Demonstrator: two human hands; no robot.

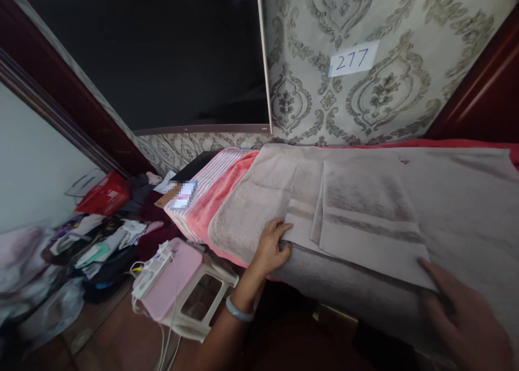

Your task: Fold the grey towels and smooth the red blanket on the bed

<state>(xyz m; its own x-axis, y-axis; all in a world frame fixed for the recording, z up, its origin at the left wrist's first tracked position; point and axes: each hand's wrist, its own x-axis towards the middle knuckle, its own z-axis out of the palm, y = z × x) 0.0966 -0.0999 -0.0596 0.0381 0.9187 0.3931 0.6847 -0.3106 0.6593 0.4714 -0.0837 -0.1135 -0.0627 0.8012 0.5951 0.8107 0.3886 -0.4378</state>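
Note:
A grey towel with smooth bands near its front edge lies on a larger grey cloth. A standing crease runs through the towel's left part. My left hand rests at the towel's front left corner, thumb and fingers apart. At the front right corner is my right hand, slightly blurred, with a stretched finger touching the towel's edge and the thumb lower down. A pale bangle circles my left wrist.
Pink cloth and a striped cloth lie to the left. A pink-topped stool carries a power strip. Heaped clothes and a red bag cover the floor. A television hangs behind.

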